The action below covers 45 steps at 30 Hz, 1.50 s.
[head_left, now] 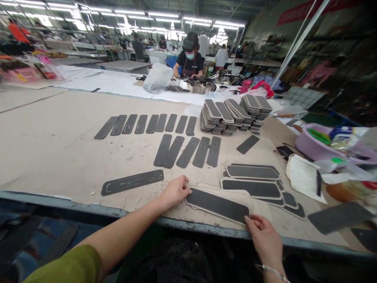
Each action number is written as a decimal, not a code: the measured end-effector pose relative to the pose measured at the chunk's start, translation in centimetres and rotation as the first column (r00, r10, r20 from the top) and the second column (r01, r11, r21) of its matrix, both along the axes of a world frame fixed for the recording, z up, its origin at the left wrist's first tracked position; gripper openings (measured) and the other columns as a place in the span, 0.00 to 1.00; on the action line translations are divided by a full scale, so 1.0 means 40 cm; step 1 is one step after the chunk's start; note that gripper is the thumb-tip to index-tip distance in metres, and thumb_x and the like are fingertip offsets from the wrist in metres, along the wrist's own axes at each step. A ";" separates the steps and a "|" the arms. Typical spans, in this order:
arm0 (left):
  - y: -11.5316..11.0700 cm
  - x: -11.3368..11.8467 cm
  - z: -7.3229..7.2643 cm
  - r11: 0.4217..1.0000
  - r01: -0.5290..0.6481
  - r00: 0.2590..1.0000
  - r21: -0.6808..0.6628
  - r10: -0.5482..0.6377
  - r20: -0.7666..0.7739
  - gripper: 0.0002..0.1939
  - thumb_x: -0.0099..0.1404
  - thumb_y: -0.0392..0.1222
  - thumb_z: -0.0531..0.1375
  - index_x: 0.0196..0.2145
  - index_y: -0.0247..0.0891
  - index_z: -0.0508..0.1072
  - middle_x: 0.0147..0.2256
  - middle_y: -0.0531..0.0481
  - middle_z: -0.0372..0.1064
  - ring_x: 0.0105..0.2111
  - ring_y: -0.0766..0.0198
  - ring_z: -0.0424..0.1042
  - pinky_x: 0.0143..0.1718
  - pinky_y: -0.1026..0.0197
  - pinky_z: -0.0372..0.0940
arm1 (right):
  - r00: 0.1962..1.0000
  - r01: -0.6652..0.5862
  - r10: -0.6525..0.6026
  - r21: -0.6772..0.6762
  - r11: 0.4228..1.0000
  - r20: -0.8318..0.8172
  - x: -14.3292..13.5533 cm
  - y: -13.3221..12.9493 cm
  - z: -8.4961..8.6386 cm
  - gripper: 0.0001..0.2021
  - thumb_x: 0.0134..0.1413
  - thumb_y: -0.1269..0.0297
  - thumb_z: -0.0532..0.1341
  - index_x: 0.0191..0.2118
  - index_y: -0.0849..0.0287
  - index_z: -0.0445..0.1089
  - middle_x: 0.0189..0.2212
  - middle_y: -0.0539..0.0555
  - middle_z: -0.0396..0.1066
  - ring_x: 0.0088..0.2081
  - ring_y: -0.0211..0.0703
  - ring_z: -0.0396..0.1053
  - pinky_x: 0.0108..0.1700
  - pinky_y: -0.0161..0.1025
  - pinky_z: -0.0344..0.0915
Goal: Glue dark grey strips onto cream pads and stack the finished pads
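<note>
A flat dark grey panel with a cream border (219,205) lies near the table's front edge. At its left end, my left hand (175,192) pinches the corner between thumb and fingers. My right hand (264,237), with a bracelet at the wrist, grips the lower right corner. Cream pieces (260,206) show beneath and behind this panel. To the right is a loose pile of bordered grey panels (250,188). A single grey strip with shiny streaks (132,182) rests left of my left hand. Beyond it, similar strips lie in two rows, a nearer row (185,152) and a farther row (141,124).
Tall stacks of bordered panels (232,114) stand at the back right, with one loose grey strip (247,144) before them. A purple basin (306,141), an open notebook (304,177) and a large grey piece (338,217) are on the right. Across the table, a masked person (190,65) works.
</note>
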<state>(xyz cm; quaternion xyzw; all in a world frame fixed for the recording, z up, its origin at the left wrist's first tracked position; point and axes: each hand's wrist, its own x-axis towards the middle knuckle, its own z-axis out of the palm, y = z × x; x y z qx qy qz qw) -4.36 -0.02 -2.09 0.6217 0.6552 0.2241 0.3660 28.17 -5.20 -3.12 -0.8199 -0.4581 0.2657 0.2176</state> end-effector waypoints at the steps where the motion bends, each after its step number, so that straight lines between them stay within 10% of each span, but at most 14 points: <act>1: -0.001 0.000 0.002 1.000 0.003 1.000 0.003 -0.003 -0.005 0.18 0.53 0.40 0.61 0.42 0.38 0.64 0.21 0.57 0.68 0.21 0.65 0.67 0.24 0.65 0.56 | 1.000 -0.004 0.004 -0.002 1.000 -0.002 0.000 0.000 0.000 0.21 0.38 0.42 0.58 0.34 0.52 0.67 0.26 0.48 0.75 0.35 0.49 0.71 0.37 0.43 0.60; 45: 0.003 0.017 0.018 0.989 0.119 0.970 0.088 -0.097 -0.222 0.06 0.57 0.40 0.57 0.33 0.37 0.68 0.29 0.49 0.66 0.30 0.61 0.66 0.34 0.62 0.58 | 0.997 -0.042 0.035 0.106 0.993 0.070 -0.030 -0.005 0.013 0.15 0.45 0.49 0.55 0.34 0.55 0.64 0.23 0.48 0.73 0.28 0.46 0.70 0.32 0.41 0.59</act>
